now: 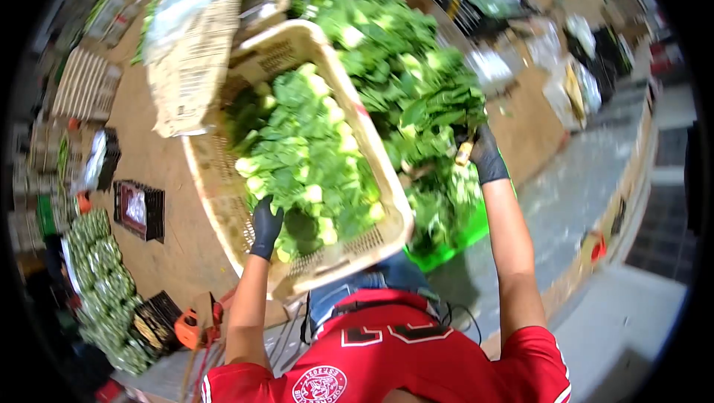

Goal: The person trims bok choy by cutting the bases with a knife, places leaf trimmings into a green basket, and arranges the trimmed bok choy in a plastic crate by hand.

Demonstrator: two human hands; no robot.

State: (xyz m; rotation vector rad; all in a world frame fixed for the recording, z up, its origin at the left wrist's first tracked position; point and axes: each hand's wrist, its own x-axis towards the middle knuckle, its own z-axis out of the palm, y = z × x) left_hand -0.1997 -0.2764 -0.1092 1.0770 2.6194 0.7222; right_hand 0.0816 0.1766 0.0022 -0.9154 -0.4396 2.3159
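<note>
My left hand (pixel 266 228), in a black glove, is at the near left part of a cream plastic crate (pixel 398 213). Its thumb and fingers are apart, at the edge of the packed leafy green heads (pixel 297 158) with pale stem ends. At the right edge of a large heap of loose leafy greens (pixel 401 61) is my right hand (pixel 487 154), also black-gloved. It is closed around a small yellow-handled tool (pixel 464 153), whose working end I cannot make out. Leaves partly hide those fingers.
A bright green crate (pixel 476 232) holds greens beside the cream crate. Cardboard with plastic film (pixel 190 61) overlaps the cream crate's far left corner. Bagged greens (pixel 104 284), a dark crate (pixel 139 210) and an orange tool (pixel 195 327) lie left. Plastic bags (pixel 573 91) lie right.
</note>
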